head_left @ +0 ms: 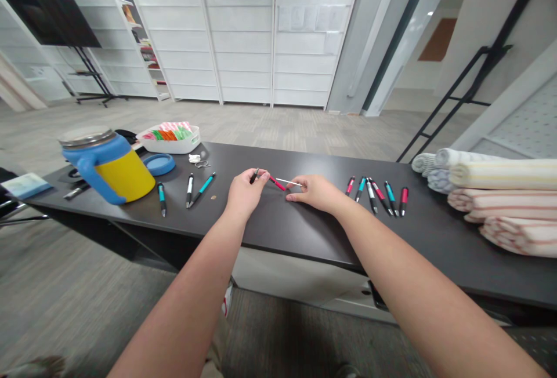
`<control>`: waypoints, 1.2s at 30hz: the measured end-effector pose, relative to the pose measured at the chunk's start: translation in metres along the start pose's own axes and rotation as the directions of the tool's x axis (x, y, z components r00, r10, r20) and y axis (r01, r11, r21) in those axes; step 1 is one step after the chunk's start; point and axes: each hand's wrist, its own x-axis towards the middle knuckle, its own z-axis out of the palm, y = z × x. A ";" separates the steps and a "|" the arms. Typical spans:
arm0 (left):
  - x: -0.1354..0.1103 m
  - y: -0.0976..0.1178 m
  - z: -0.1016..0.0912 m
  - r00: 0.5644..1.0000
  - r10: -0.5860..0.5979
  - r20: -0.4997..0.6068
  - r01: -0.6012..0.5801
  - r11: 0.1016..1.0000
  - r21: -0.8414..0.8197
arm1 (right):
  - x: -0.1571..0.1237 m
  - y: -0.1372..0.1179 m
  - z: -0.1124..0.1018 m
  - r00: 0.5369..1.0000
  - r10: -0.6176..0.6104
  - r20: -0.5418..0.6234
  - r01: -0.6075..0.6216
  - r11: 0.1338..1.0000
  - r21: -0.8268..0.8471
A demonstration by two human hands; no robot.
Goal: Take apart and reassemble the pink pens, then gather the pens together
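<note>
"Nearest?"

"Left hand [244, 193], pinched on a black pen piece [254, 176]. Right hand [315, 192] well apart, fingertips [301, 181] at a thin white refill [289, 181], grip impossible to tell. Red pen barrel [277, 183] between both hands, above the dark table [278, 239]."

"Beyond?"

"Loose pens [374, 195] on either side, then a blue-and-yellow mug [108, 169], rolled striped towels [509, 198], a white basket [169, 141]. White shelving [239, 47] far off."

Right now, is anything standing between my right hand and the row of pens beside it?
Nothing visible does: only the bare dark tabletop lies between your right hand, pinching a thin white rod, and the nearest red-and-black pen.
</note>
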 end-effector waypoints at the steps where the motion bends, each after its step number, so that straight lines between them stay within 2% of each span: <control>1: 0.000 -0.001 0.000 1.000 -0.006 -0.013 0.006 1.000 -0.006 | -0.001 0.003 -0.004 1.000 0.010 0.002 -0.010 1.000 0.001; 5: -0.001 0.003 -0.001 0.999 -0.024 -0.028 0.024 0.999 0.027 | -0.006 0.013 -0.017 0.998 0.055 -0.029 -0.055 0.998 -0.008; 11: -0.009 0.019 -0.003 0.999 -0.009 0.037 0.003 0.986 0.165 | -0.010 0.005 -0.017 0.999 -0.010 0.031 0.012 0.998 -0.067; 19: -0.007 0.009 -0.009 0.989 0.059 0.137 -0.108 0.920 0.377 | -0.010 -0.008 -0.010 0.999 -0.043 0.003 0.043 0.993 -0.112; 23: -0.010 0.010 -0.008 0.974 0.146 0.174 -0.195 0.932 0.307 | -0.011 -0.012 -0.008 1.000 -0.007 -0.024 0.007 1.000 0.004; 27: -0.015 0.016 -0.006 0.921 0.252 0.298 -0.316 0.929 0.194 | -0.012 -0.016 -0.003 0.998 0.014 -0.055 -0.006 0.989 0.150; 30: -0.016 0.020 -0.005 0.894 0.270 0.358 -0.350 0.919 0.181 | -0.011 -0.018 0.000 0.999 -0.002 -0.036 0.009 0.981 0.193; 33: -0.016 0.022 -0.005 0.901 0.252 0.353 -0.327 0.929 0.172 | -0.010 -0.015 0.002 0.999 -0.039 -0.025 0.043 0.980 0.195; 36: -0.013 0.021 -0.006 0.942 0.171 0.289 -0.221 0.964 0.151 | -0.009 -0.010 0.000 0.991 -0.102 -0.082 0.114 0.980 0.165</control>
